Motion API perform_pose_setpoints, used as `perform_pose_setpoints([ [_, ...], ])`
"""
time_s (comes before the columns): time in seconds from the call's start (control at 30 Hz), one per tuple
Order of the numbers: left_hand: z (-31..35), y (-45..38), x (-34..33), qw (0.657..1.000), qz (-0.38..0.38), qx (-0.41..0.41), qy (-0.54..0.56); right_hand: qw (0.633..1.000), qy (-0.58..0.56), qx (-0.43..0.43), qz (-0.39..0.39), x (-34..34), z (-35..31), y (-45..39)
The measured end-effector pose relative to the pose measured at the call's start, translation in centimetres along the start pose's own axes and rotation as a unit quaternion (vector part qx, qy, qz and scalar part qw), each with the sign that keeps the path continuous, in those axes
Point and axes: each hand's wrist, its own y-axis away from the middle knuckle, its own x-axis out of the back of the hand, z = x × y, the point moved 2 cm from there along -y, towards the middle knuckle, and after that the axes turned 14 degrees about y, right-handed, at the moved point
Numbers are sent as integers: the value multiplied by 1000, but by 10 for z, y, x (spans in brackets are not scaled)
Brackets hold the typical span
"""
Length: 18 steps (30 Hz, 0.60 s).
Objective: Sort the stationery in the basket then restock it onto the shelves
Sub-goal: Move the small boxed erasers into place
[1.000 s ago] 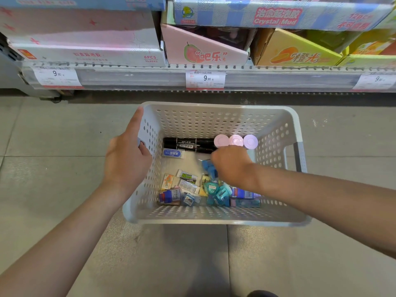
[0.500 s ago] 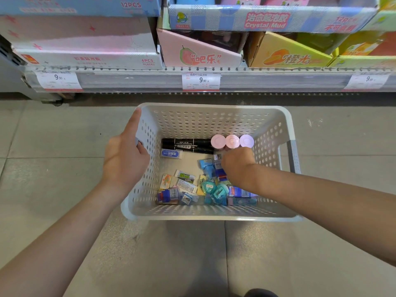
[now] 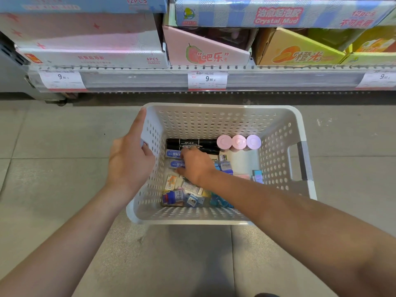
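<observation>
A white perforated basket [image 3: 216, 116] stands on the floor below the shelf. My left hand [image 3: 128, 163] grips its left wall, thumb along the rim. Inside, my right hand [image 3: 196, 166] reaches to the left side and pinches a blue-and-white eraser [image 3: 176, 164], just in front of a matching eraser [image 3: 172, 153]. Black markers [image 3: 192, 143] lie along the back. Three pink and lilac round tubs [image 3: 238, 142] stand beside them. Several small erasers and boxes [image 3: 182, 196] lie mixed along the near wall, and blue boxes [image 3: 225, 166] sit mid-basket.
The bottom shelf [image 3: 137, 81] with price tags runs just behind the basket. Display cartons sit on it: a white one [image 3: 90, 54], a pink one [image 3: 205, 54] and an orange one [image 3: 295, 54]. Grey floor tiles [image 3: 53, 133] surround the basket.
My right hand has moved from the middle of the basket to its left side, bringing a blue-and-white eraser beside the one lying there. My left hand has kept its hold.
</observation>
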Motion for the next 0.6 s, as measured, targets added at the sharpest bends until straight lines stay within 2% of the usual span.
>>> perform_pose_setpoints([
  [0.23,-4,-3,-1,1000,-5,-8,-6,996,80,27,42,-6,1,-8],
  [0.6,-3,-3,-1,1000,-7,-3,2,998,1,18,52,-12,0,-8],
])
